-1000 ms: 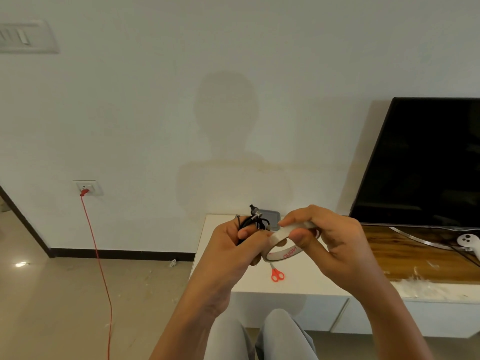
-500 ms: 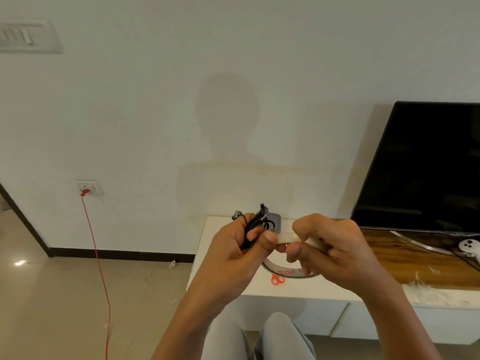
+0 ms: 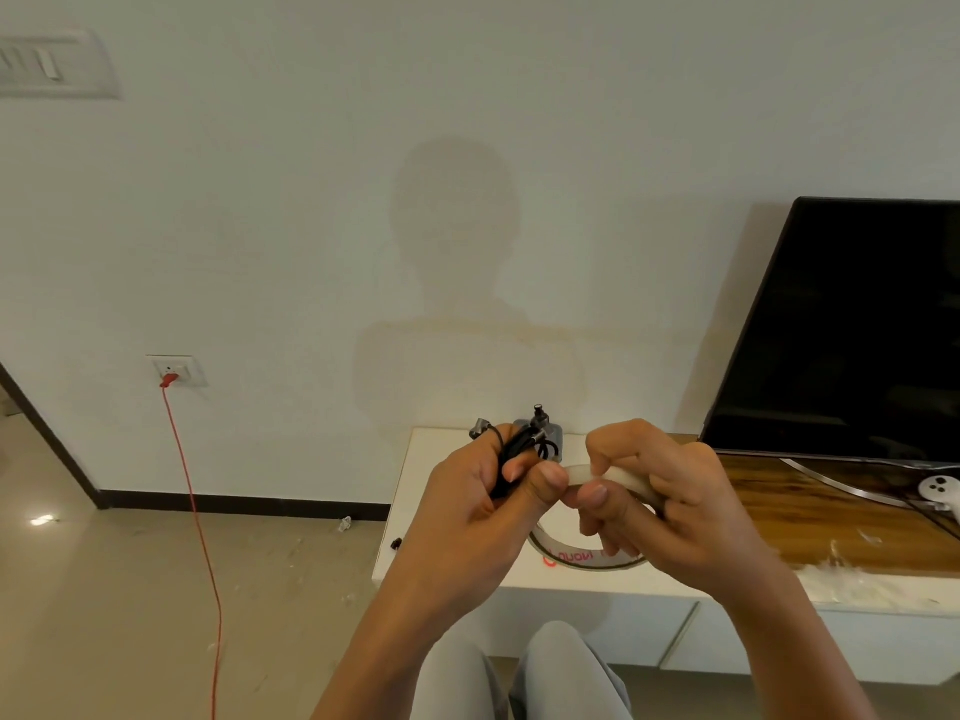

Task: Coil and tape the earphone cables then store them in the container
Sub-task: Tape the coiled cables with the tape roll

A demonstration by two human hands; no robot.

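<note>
My left hand [image 3: 470, 517] grips a coiled bundle of black earphone cable [image 3: 511, 452]; its plug and earbuds stick up above the fingers. Close to its right, my right hand [image 3: 660, 504] holds a white tape roll [image 3: 587, 556] with red lettering, fingers curled over the roll's upper edge. The two thumbs nearly meet over the tape's end. A small grey container [image 3: 553, 433] sits on the white table behind the cable, mostly hidden.
A white low table [image 3: 457, 563] stands against the wall, with a wooden section [image 3: 831, 522] to its right carrying a black TV [image 3: 852, 335] and a white controller [image 3: 937, 488]. A red cord [image 3: 195, 511] hangs from a wall socket at the left. My knees show below.
Both hands have stayed close together over the table. The tape roll has tilted so its lower rim hangs below my right hand, hiding the red scissors seen on the table before.
</note>
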